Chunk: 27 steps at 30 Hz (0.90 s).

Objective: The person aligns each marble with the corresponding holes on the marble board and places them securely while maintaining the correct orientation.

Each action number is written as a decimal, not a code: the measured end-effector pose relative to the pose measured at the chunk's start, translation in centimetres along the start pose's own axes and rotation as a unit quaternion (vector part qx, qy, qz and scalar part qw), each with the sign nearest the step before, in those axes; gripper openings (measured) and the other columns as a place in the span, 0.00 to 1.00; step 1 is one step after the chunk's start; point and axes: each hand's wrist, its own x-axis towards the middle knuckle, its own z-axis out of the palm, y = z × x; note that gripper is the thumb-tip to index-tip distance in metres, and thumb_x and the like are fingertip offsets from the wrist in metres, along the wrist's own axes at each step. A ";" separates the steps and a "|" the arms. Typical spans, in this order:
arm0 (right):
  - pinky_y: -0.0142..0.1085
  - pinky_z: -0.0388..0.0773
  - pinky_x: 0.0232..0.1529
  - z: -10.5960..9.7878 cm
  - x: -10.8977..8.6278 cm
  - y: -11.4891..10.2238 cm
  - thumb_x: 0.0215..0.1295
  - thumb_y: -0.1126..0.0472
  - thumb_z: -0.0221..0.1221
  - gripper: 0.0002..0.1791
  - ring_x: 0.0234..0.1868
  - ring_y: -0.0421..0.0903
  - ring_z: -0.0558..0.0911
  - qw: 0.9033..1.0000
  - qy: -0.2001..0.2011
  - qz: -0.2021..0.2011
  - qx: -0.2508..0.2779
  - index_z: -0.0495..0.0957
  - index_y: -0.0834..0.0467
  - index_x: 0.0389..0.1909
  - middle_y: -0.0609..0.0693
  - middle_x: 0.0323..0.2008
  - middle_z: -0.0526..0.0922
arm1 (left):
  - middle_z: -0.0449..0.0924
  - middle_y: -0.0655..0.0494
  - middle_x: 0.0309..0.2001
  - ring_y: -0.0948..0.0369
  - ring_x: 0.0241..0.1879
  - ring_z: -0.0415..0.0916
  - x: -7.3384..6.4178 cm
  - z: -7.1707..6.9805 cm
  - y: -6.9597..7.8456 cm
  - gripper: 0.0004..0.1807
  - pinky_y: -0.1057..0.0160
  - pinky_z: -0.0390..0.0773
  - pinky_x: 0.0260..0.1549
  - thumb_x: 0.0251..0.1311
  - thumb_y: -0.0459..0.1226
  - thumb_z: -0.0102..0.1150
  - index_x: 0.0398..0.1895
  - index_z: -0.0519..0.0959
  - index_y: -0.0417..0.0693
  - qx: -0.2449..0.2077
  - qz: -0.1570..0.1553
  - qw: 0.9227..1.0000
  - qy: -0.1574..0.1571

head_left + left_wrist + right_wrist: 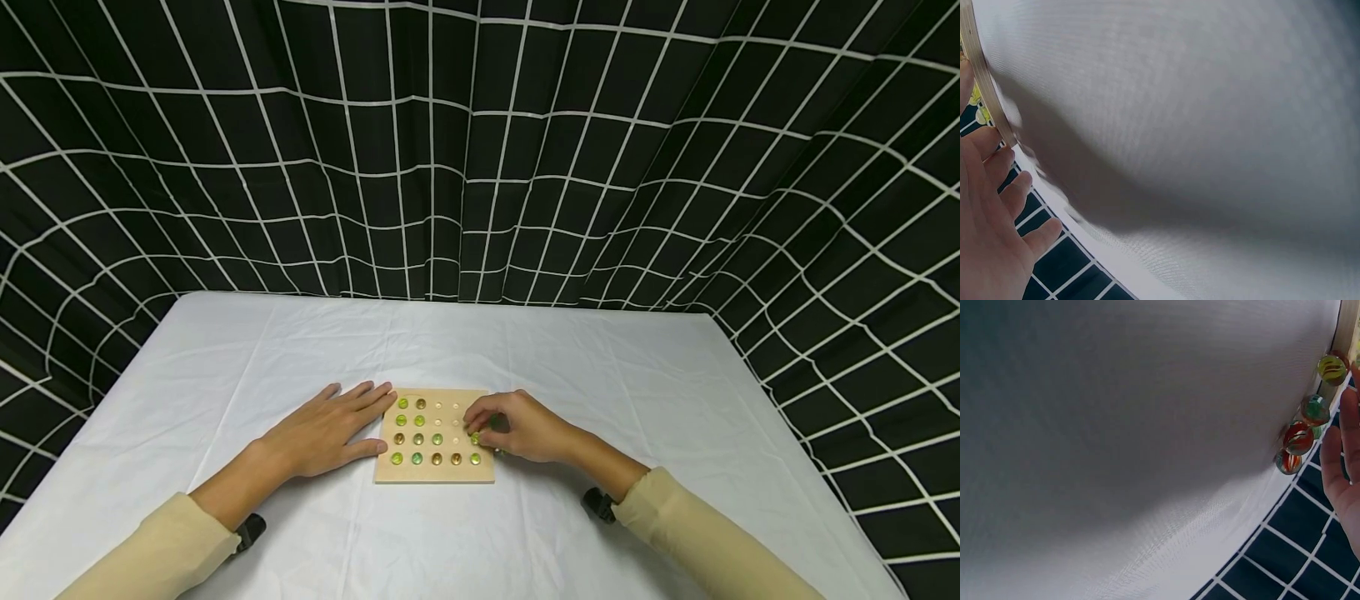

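Note:
A pale wooden board (442,474) with rows of round hollows lies on the table. Green, yellow-green and amber-brown glass marbles (437,459) fill its near rows and left columns; several hollows toward the far right hold none. My left hand (322,425) lies flat along the board's left side, fingertips and thumb touching its edge. At the right edge, my right hand (528,429) has its thumb and fingers curled round a yellow-green marble (475,438) at the third row. Beside the board in the right wrist view, several swirled marbles (1298,438) sit below that hand.
A white cloth (600,358) covers the table, with light creases. Black curtains with a white grid (465,150) stand behind it and along both sides. Dark wrist cameras (598,504) are strapped beneath both wrists, near the beige sleeves (697,525).

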 end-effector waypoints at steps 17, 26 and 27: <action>0.48 0.79 0.49 -2.0 -0.8 0.4 0.61 0.71 0.66 0.14 0.45 0.44 0.84 0.999 0.047 0.012 -0.019 0.82 0.61 0.48 0.47 0.40 0.88 | 0.55 0.54 0.77 0.49 0.75 0.54 0.1 0.0 -0.1 0.41 0.35 0.53 0.69 0.70 0.62 0.45 0.78 0.58 0.51 0.000 -0.001 1.000 -0.004; 0.50 0.78 0.49 -3.1 -1.9 2.2 0.61 0.72 0.66 0.14 0.44 0.45 0.84 0.997 0.069 0.017 -0.024 0.82 0.62 0.48 0.48 0.39 0.88 | 0.55 0.54 0.77 0.49 0.75 0.54 0.0 0.0 0.0 0.40 0.35 0.52 0.69 0.70 0.62 0.45 0.78 0.58 0.51 -0.001 -0.001 1.000 -0.004; 0.50 0.78 0.49 -3.1 -2.0 2.4 0.61 0.72 0.65 0.14 0.44 0.46 0.84 0.997 0.069 0.020 -0.023 0.82 0.62 0.48 0.48 0.39 0.88 | 0.55 0.54 0.77 0.49 0.75 0.54 0.0 0.0 0.0 0.40 0.35 0.52 0.69 0.70 0.62 0.45 0.78 0.58 0.51 -0.001 -0.001 1.000 -0.003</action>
